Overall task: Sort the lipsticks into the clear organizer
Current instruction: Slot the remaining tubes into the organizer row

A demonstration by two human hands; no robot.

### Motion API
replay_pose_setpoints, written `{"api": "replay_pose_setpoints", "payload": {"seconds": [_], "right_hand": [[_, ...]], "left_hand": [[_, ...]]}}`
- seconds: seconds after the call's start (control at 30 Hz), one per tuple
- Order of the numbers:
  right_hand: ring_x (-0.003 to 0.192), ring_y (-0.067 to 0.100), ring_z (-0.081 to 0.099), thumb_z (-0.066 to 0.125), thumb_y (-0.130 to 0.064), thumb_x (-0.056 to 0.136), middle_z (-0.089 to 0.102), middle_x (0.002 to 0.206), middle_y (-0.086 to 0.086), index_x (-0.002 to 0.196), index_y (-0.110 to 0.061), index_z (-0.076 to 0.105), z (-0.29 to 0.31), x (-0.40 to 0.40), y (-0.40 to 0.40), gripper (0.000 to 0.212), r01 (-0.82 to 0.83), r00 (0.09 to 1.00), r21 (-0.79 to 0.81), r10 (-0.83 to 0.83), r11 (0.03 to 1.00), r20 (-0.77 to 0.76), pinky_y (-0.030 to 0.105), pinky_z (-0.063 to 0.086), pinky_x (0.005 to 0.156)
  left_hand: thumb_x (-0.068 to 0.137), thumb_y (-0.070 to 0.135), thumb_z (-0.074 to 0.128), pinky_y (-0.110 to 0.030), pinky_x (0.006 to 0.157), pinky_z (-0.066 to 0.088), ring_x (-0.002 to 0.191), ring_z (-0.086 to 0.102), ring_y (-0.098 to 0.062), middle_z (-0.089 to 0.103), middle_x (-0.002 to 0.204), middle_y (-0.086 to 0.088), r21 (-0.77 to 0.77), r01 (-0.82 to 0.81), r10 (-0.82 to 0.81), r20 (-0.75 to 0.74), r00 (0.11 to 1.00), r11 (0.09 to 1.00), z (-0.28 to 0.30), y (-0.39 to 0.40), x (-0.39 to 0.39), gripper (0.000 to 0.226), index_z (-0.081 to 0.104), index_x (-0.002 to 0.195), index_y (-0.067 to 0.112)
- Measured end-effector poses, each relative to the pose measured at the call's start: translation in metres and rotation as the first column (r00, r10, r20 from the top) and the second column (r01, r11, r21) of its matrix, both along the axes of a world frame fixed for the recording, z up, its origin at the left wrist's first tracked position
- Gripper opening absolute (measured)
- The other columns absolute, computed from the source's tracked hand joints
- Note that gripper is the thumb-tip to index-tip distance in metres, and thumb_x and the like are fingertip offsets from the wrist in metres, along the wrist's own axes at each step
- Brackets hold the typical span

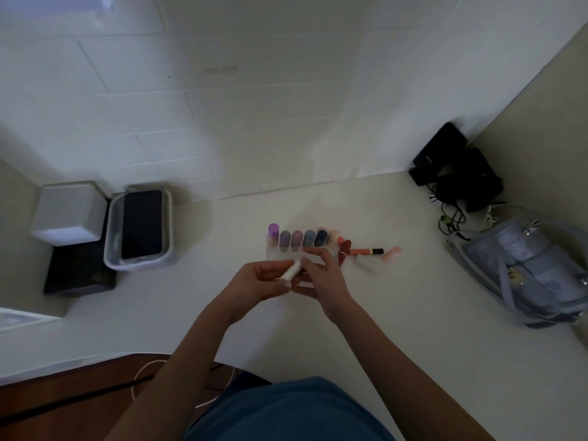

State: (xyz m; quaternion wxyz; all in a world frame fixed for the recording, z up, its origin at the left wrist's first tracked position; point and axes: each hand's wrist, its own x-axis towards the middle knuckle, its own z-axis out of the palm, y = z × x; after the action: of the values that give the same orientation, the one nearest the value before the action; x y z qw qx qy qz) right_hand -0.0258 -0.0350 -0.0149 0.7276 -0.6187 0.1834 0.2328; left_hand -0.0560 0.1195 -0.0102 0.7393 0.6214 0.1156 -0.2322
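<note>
Head view is showing both hands meeting over the white countertop, just in front of the clear organizer. Left hand is gripping a white lipstick tube tilted toward the organizer, while the right hand is pinching the tube's upper end. Six capped lipsticks are standing in the organizer's back row, a purple one at its left end. Three more are lying loose toward the right edge: an orange-and-black lipstick, a pink one and a pale one.
</note>
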Motion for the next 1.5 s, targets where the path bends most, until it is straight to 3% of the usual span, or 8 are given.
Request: {"api": "replay_pose_setpoints", "payload": {"seconds": [0.43,0.77,1.03,1.13,1.27,1.37,1.43,1.5], "right_hand": [[0.083,0.023,0.069,0.061,-0.011,0.09,0.065,0.097,0.016,0.089,-0.008,0.051,0.005,0.014,-0.01,0.01,0.047,0.999,0.079,-0.049,0.996,0.024,0.031,0.061,0.069],[0.082,0.031,0.07,0.059,-0.006,0.09,0.067,0.094,0.026,0.08,-0.004,0.055,0.0,0.014,-0.006,0.012,0.14,0.99,-0.009,-0.14,0.99,0.037,0.031,0.061,0.067],[0.087,0.028,0.07,0.063,-0.003,0.087,0.065,0.095,0.015,0.088,-0.005,0.053,0.008,0.019,-0.007,0.01,0.104,0.989,0.017,-0.105,0.994,0.104,0.033,0.061,0.071],[0.089,0.028,0.068,0.064,-0.001,0.086,0.061,0.086,0.013,0.074,-0.009,0.046,0.01,0.023,-0.003,0.023,0.121,0.957,-0.1,-0.089,0.988,0.276,0.034,0.061,0.072],[0.078,0.011,0.06,0.064,-0.001,0.084,0.057,0.074,-0.007,0.067,-0.012,0.045,0.012,0.02,0.01,0.028,0.117,0.878,-0.264,0.024,0.957,0.478,0.037,0.059,0.08],[0.074,-0.012,0.051,0.063,-0.004,0.086,0.049,0.064,-0.015,0.074,-0.001,0.052,0.013,0.014,0.021,0.016,0.125,0.791,-0.499,0.217,0.858,0.572,0.008,0.045,0.073],[0.071,-0.004,0.052,0.06,-0.008,0.089,0.051,0.068,-0.008,0.078,-0.005,0.053,0.009,0.012,0.029,0.013,0.123,0.726,-0.601,0.341,0.79,0.597,0.013,0.041,0.064],[0.068,0.012,0.055,0.055,-0.012,0.092,0.059,0.076,0.003,0.081,-0.008,0.052,0.002,0.012,0.035,0.012,0.093,0.7,-0.652,0.416,0.753,0.58,0.03,0.046,0.061]], "left_hand": [[0.077,-0.003,0.07,-0.022,0.066,0.059,0.077,0.074,-0.023,0.075,0.086,-0.016,0.047,-0.25,0.254,-0.123,0.959,0.967,-0.015,0.01,0.002,0.013,0.072,0.087,0.004],[0.072,-0.012,0.07,-0.021,0.067,0.059,0.077,0.073,-0.022,0.075,0.077,-0.014,-0.034,-0.276,0.268,-0.157,0.951,0.96,-0.017,0.01,0.001,0.019,0.066,0.067,0.006],[0.08,-0.01,0.063,-0.02,0.066,0.059,0.074,0.074,-0.02,0.076,0.079,-0.013,-0.076,-0.351,0.332,-0.188,0.924,0.933,-0.021,0.012,0.001,0.013,0.067,0.074,0.001],[0.079,-0.009,0.066,-0.02,0.064,0.058,0.069,0.073,-0.018,0.073,0.077,-0.014,0.015,-0.424,0.422,-0.14,0.896,0.906,-0.025,0.013,0.003,0.011,0.067,0.075,0.002],[0.079,-0.007,0.067,-0.021,0.064,0.058,0.066,0.072,-0.018,0.07,0.077,-0.016,0.112,-0.462,0.469,-0.039,0.883,0.88,-0.028,0.015,0.004,0.008,0.065,0.08,0.001],[0.08,-0.005,0.067,-0.022,0.065,0.058,0.067,0.072,-0.019,0.07,0.079,-0.014,0.176,-0.443,0.445,0.029,0.895,0.879,-0.028,0.013,0.006,0.008,0.067,0.082,0.003],[0.08,-0.004,0.068,-0.025,0.066,0.058,0.068,0.072,-0.02,0.07,0.079,-0.013,0.222,-0.408,0.405,0.058,0.912,0.886,-0.027,0.01,0.007,0.01,0.067,0.08,0.007],[0.079,-0.003,0.068,-0.027,0.067,0.057,0.069,0.072,-0.022,0.071,0.081,-0.013,0.26,-0.374,0.369,0.07,0.927,0.89,-0.027,0.007,0.008,0.013,0.067,0.078,0.01]]}}
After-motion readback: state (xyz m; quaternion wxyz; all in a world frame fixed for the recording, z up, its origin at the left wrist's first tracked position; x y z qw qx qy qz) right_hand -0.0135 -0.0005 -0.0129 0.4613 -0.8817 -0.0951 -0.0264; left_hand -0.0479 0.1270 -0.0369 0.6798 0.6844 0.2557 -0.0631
